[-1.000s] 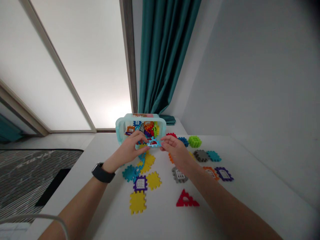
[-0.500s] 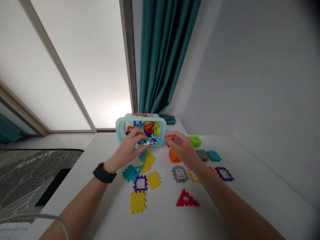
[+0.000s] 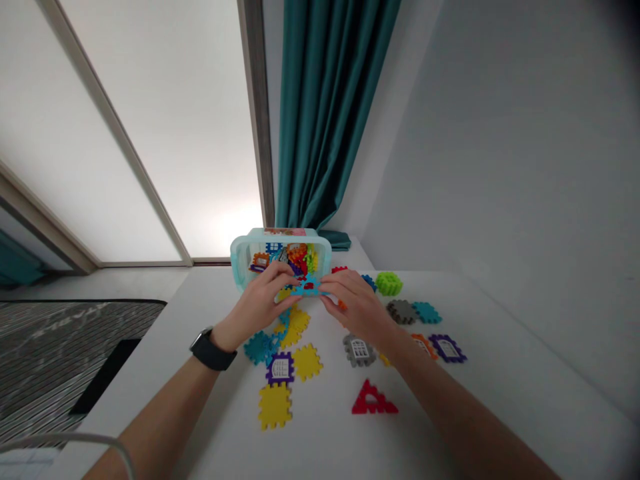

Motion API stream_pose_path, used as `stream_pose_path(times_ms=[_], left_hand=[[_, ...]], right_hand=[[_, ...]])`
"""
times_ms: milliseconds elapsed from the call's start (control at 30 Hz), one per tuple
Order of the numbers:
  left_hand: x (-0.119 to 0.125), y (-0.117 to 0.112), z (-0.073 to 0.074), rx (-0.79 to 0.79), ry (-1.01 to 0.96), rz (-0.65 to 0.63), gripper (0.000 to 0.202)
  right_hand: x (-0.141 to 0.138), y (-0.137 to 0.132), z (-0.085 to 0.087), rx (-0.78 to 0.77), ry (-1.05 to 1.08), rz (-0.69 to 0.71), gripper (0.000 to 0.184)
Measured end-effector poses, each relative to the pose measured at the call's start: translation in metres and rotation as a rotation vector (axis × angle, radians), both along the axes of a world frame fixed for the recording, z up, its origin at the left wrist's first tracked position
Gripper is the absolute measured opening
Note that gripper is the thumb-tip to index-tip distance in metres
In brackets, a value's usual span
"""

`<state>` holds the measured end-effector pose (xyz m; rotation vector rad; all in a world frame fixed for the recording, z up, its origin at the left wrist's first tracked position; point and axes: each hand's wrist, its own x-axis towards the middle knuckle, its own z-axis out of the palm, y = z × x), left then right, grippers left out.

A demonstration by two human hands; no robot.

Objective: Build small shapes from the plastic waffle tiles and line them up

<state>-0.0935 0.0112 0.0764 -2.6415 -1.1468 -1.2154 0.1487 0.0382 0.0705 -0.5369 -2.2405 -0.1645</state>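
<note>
Two hands, left hand (image 3: 256, 303) and right hand (image 3: 357, 308) | grip: fingers pressed together, both pinching blue tile (image 3: 309, 287) | step: two-handed hold | place: against bin (image 3: 240, 265) front

The left hand (image 3: 257, 300) and right hand (image 3: 357, 307), closed on a blue tile (image 3: 306, 288), block the front of a plastic toy bin (image 3: 240, 267). Left of the bin, passage runs along the worktop (image 3: 150, 360); to its right, scattered tiles, including a green gear piece (image 3: 389, 283), obstruct the way.
</note>
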Motion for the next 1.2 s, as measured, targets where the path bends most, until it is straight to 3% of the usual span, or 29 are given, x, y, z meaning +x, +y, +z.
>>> stream_pose_path(times_ms=[433, 633, 867, 1200], left_hand=[[0.004, 0.001, -0.006, -0.131, 0.013, -0.014, 0.011], [0.005, 0.001, 0.000, -0.346, -0.110, -0.060, 0.020], [0.003, 0.004, -0.001, -0.589, -0.238, -0.129, 0.030], [0.005, 0.003, -0.003, -0.649, -0.293, -0.101, 0.034]], right_hand=[[0.000, 0.001, -0.006, -0.125, -0.056, -0.017, 0.016], [0.001, 0.004, -0.002, -0.358, 0.024, 0.029, 0.015], [-0.003, 0.001, 0.006, -0.725, 0.199, -0.029, 0.016], [-0.003, 0.003, 0.004, -0.917, 0.247, -0.003, 0.015]])
